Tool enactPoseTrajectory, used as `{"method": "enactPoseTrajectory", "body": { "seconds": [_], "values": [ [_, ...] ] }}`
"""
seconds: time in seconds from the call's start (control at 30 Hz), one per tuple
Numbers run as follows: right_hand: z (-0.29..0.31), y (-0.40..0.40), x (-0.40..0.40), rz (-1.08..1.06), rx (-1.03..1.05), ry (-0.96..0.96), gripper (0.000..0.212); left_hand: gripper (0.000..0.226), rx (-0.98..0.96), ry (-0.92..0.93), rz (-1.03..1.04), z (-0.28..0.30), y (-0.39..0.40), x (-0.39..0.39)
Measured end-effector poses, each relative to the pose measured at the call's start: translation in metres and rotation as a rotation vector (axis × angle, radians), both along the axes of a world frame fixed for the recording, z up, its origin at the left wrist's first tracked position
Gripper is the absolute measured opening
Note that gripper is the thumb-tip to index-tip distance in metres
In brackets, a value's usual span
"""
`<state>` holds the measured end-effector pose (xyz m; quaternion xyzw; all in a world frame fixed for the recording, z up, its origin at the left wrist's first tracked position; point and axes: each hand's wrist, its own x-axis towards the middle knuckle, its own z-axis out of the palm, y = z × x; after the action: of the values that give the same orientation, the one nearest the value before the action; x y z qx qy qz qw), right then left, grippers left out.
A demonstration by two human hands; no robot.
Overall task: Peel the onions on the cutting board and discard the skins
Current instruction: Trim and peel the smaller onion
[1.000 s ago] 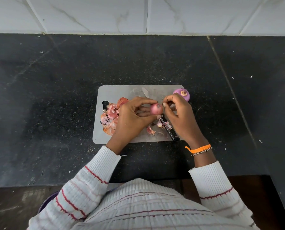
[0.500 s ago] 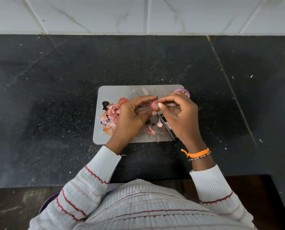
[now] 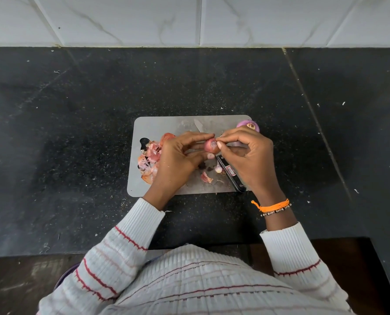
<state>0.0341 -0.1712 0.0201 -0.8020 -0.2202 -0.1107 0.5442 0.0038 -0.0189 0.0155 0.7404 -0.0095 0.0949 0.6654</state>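
Note:
A small pink onion (image 3: 211, 145) is held above the grey cutting board (image 3: 157, 125). My left hand (image 3: 178, 155) grips it between thumb and fingers from the left. My right hand (image 3: 249, 155) pinches the skin at the onion's top with thumb and forefinger. A peeled purple onion (image 3: 248, 126) sits at the board's far right corner. Pink skins (image 3: 149, 158) are heaped on the board's left side, with another onion (image 3: 166, 136) partly hidden behind my left hand. Loose skin scraps (image 3: 206, 177) lie near the board's front.
A knife lies on the board under my hands, blade tip (image 3: 198, 126) pointing away and black handle (image 3: 231, 176) toward me. The board rests on a black stone counter (image 3: 75, 133) backed by white tiles (image 3: 189, 19). Peel flecks dot the counter.
Both hands lifted the small onion slightly and turned it. My right hand shifted from its side to pinching skin at its top. The purple onion, half hidden before, shows again.

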Motion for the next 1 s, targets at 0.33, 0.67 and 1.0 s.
{"method": "enactPoseTrajectory", "body": {
  "seconds": [0.33,0.67,1.0],
  "values": [
    [-0.008,-0.002,0.009,0.053,0.073,0.181,0.012,0.040,0.043,0.007,0.043,-0.003,0.000,0.001],
    [-0.008,0.001,0.007,0.003,0.128,0.373,0.013,0.042,0.025,0.054,0.017,-0.007,0.001,0.002],
    [-0.008,0.009,0.000,-0.099,0.264,0.487,0.016,0.036,-0.105,0.167,-0.004,-0.005,0.002,0.000]
  ]
}}
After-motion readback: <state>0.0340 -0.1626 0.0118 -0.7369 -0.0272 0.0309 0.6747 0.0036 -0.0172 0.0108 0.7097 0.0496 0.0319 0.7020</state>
